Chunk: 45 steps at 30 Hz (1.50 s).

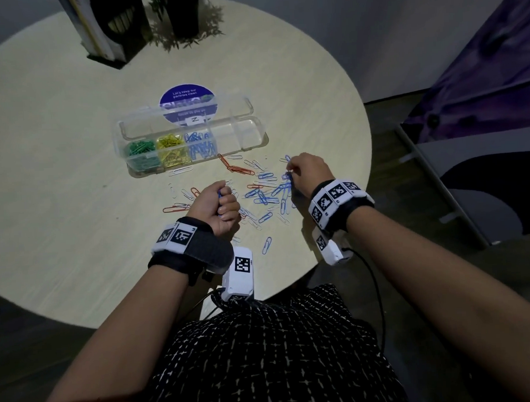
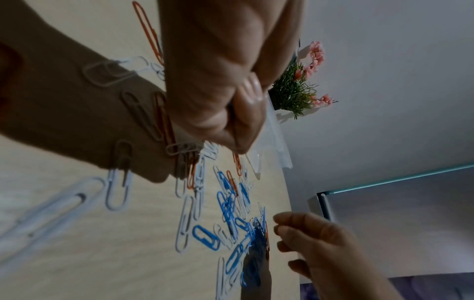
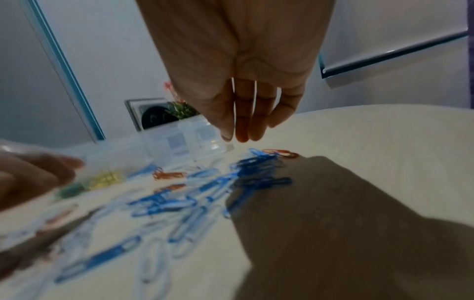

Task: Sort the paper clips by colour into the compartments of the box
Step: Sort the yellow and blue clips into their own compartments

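A clear compartment box (image 1: 249, 140) lies open on the round table (image 1: 74, 178). Its left cells hold green clips (image 1: 140, 153), yellow clips (image 1: 172, 150) and blue clips (image 1: 200, 144); the two right cells look bare. Loose blue clips (image 1: 269, 194), white clips (image 1: 180, 171) and orange clips (image 1: 235, 168) are scattered in front of it. My left hand (image 1: 218, 206) is a fist gripping blue clips, a bit of blue showing at the top; its fingers (image 2: 246, 105) are curled tight. My right hand (image 1: 305, 171) pinches a blue clip (image 1: 286, 176) at the pile's right edge, fingertips (image 3: 238, 138) drawn together.
The box lid (image 1: 193, 109) stands open behind the cells, over a purple round sticker (image 1: 186, 95). A potted plant (image 1: 186, 19) and a dark holder (image 1: 110, 28) stand at the table's far edge. The table's rim runs close on the right of the pile.
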{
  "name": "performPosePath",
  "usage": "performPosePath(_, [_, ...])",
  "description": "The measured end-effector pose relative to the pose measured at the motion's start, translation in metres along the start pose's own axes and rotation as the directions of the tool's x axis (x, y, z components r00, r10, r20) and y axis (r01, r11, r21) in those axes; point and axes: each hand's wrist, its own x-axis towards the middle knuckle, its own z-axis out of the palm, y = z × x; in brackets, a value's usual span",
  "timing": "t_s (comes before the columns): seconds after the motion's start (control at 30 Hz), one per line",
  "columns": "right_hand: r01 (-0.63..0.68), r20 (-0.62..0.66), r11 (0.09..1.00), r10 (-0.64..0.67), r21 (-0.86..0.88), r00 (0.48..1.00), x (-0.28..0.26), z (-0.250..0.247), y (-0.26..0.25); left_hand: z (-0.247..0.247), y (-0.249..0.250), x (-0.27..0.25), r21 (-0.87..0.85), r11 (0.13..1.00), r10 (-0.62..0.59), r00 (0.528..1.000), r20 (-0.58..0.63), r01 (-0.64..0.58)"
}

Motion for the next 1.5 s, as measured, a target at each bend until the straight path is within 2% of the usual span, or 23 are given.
performPosePath(0.1, [0.046, 0.055, 0.994, -0.041, -0.095, 0.998, 0.003, 0.007, 0.001, 0.003, 0.0, 0.001, -0.025, 1.0, 0.013, 1.0, -0.02, -0.013])
performPosePath(0.2, [0.06, 0.055, 0.989, -0.053, -0.136, 0.997, 0.004, 0.011, 0.0, 0.005, 0.001, 0.003, -0.068, 0.997, 0.031, 0.998, -0.053, -0.034])
performPosePath(0.4, [0.055, 0.071, 0.995, -0.05, -0.079, 0.996, 0.009, 0.009, 0.002, 0.003, 0.005, 0.007, -0.126, 0.988, 0.079, 0.991, -0.109, -0.093])
performPosePath(0.53, [0.101, 0.11, 0.989, -0.089, -0.104, 0.99, 0.01, 0.007, -0.001, 0.003, 0.004, 0.012, -0.127, 0.987, 0.087, 0.992, -0.096, -0.099])
performPosePath(0.7, [0.156, 0.088, 0.98, -0.146, -0.122, 0.985, 0.009, 0.013, -0.001, 0.006, 0.002, 0.012, -0.139, 0.984, 0.097, 0.988, -0.12, -0.113])
performPosePath(0.77, [0.124, 0.081, 0.991, -0.119, -0.057, 0.99, 0.01, 0.009, 0.001, 0.008, 0.0, 0.012, -0.133, 0.983, 0.11, 0.983, -0.147, -0.129])
performPosePath(0.83, [0.063, 0.015, 0.994, -0.065, 0.095, 0.998, 0.01, 0.003, 0.002, 0.011, -0.004, 0.014, -0.107, 0.981, 0.138, 0.972, -0.19, -0.16])
performPosePath(0.93, [0.021, -0.098, 0.925, 0.017, 0.379, 0.995, 0.005, -0.009, -0.011, 0.019, -0.011, 0.017, -0.105, 0.971, 0.186, 0.953, -0.239, -0.216])
performPosePath(1.0, [0.045, -0.076, 0.841, -0.005, 0.539, 0.997, -0.003, -0.015, -0.026, 0.026, -0.016, 0.017, -0.126, 0.964, 0.208, 0.958, -0.198, -0.235])
performPosePath(1.07, [0.086, -0.032, 0.788, -0.083, 0.609, 0.996, -0.013, -0.018, -0.043, 0.031, -0.02, 0.017, -0.156, 0.964, 0.197, 0.973, -0.117, -0.214])
performPosePath(1.13, [0.131, -0.028, 0.793, -0.142, 0.596, 0.989, -0.019, -0.02, -0.052, 0.031, -0.022, 0.018, -0.173, 0.97, 0.163, 0.986, -0.042, -0.168])
performPosePath(1.23, [0.151, -0.122, 0.836, -0.101, 0.528, 0.987, -0.014, -0.02, -0.042, 0.025, -0.02, 0.021, -0.05, 0.988, 0.14, 0.98, -0.142, -0.148])
performPosePath(1.3, [0.072, -0.122, 0.879, -0.016, 0.472, 0.992, -0.008, -0.016, -0.021, 0.022, -0.019, 0.022, -0.024, 0.993, 0.109, 0.979, -0.172, -0.115])
performPosePath(1.33, [0.039, -0.093, 0.904, 0.001, 0.427, 0.996, -0.006, -0.013, -0.01, 0.021, -0.019, 0.021, -0.018, 0.995, 0.096, 0.982, -0.165, -0.1])
performPosePath(1.4, [0.049, 0.028, 0.963, -0.058, 0.264, 0.998, -0.007, -0.006, 0.008, 0.018, -0.017, 0.02, -0.016, 0.996, 0.083, 0.985, -0.154, -0.087])
performPosePath(1.5, [0.178, 0.248, 0.984, -0.174, 0.004, 0.953, -0.011, -0.001, 0.02, 0.018, -0.018, 0.018, -0.035, 0.997, 0.067, 0.988, -0.136, -0.072])
